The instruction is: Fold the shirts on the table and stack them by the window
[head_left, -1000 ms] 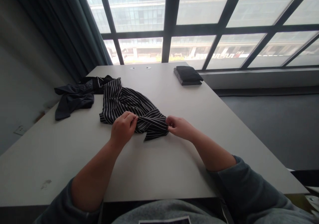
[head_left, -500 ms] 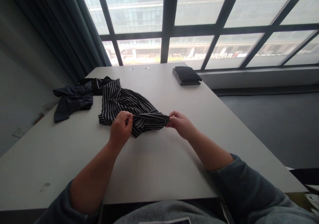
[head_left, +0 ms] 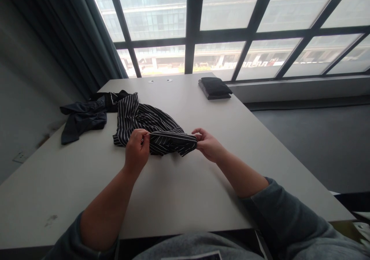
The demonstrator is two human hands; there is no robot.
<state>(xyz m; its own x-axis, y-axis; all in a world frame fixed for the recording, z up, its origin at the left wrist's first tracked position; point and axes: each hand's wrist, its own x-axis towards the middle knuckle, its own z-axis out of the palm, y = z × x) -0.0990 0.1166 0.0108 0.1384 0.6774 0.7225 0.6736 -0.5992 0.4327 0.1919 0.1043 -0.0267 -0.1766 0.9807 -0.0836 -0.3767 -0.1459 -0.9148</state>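
Observation:
A black garment with thin white stripes (head_left: 144, 121) lies crumpled on the white table (head_left: 179, 183). My left hand (head_left: 136, 149) pinches its near edge on the left. My right hand (head_left: 206, 144) pinches the same edge on the right. Between the two hands the edge is pulled into a taut band, lifted slightly off the table. The rest of the garment trails away toward the far left.
A dark blue garment (head_left: 82, 117) lies bunched at the table's left edge, touching the striped one. A folded black cloth stack (head_left: 214, 87) sits at the far right corner. Large windows and a dark curtain (head_left: 72, 32) stand behind the table.
Both hands have lifted the near edge of the striped garment and drawn it taut. The loose flap that hung toward me is now gathered up under the band.

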